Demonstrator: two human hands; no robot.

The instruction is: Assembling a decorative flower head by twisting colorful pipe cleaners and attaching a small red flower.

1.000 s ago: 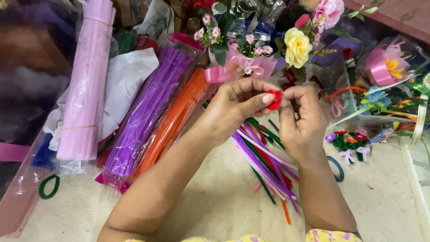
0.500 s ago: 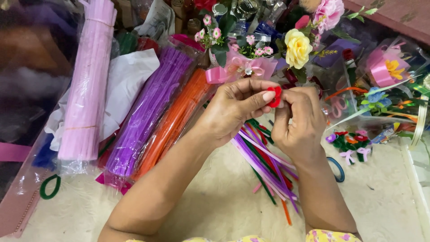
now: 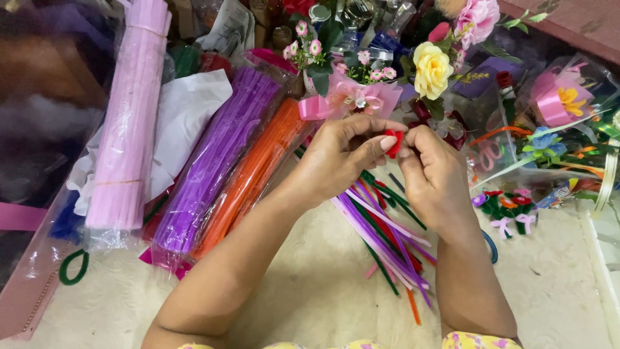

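Small red pipe-cleaner piece (image 3: 393, 142) sits between both hands above the loose stems (image 3: 387, 239); left hand (image 3: 342, 158) pinches it thumb-to-finger; right hand (image 3: 433, 174) fingertips close on it from the opposite side; equally near.

Small piece (image 3: 393, 142) pinched between the fingers: red. Three wrapped bundles of craft stems: pale pink bundle (image 3: 129, 123), purple bundle (image 3: 216, 158), orange bundle (image 3: 255, 171). Loose stems (image 3: 387, 226) beneath the hands: purple, green, red, white and orange mixed. Artificial rose (image 3: 431, 68): yellow. Second bloom (image 3: 476, 16): pink. Ribbon bow (image 3: 345, 100): pink. Loop (image 3: 72, 266) on the mat: dark green. Mat (image 3: 310, 291): cream.
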